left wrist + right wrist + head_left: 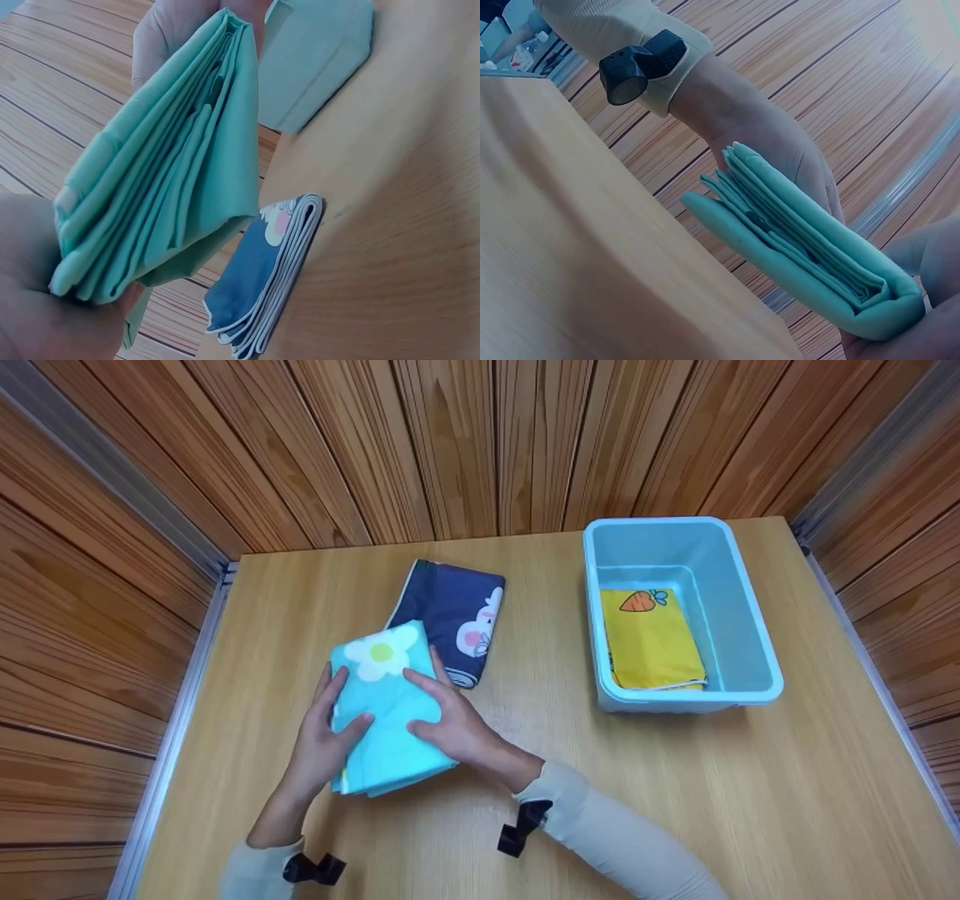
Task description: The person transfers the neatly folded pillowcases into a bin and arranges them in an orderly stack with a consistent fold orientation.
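Observation:
A folded turquoise cloth [390,727] with a white flower print is held up off the table between both hands. My left hand [322,742] grips its left side, thumb on top and fingers around the edge. On the opposite side my right hand [457,724] holds it the same way, thumb and forefinger over the upper face. Many stacked layers show along the cloth's edge [157,180] in the left wrist view. Just behind it a folded navy cloth [450,604] with a white rabbit print lies on the table, partly covered in the head view.
A light blue plastic bin [720,600] stands at the right of the wooden table [540,802]. Inside lies a folded yellow cloth [652,649] with a carrot print. Wood-patterned walls [465,450] close off the back and both sides.

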The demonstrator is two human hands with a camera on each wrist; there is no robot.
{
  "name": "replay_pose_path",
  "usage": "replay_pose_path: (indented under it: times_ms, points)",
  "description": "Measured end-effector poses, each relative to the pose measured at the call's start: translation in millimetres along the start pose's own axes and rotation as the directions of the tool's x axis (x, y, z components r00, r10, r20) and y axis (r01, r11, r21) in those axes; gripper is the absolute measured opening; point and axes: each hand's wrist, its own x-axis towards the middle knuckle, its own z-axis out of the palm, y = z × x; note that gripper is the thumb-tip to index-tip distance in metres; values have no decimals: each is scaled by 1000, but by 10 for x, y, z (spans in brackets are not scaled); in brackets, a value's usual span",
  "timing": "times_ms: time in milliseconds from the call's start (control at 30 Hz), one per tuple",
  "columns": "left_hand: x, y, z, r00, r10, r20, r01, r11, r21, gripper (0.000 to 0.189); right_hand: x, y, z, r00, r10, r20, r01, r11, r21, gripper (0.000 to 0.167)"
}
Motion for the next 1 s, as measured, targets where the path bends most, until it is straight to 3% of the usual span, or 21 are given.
replay_pose_path:
  times_ms: [467, 767, 1000]
  points:
    - [24, 142, -18, 1000, 13, 8, -13, 998, 56, 79, -27, -121, -45, 999, 37, -16, -36, 999, 14, 68]
    - [37, 178, -31, 1000, 15, 7, -16, 998, 61, 80, -12, -153, -64, 999, 24, -20, -24, 1000, 5, 68]
    - [94, 178, -13, 999, 51, 14, -51, 998, 35, 80, -5, -166, -109, 999, 21, -34, -20, 999, 29, 68]
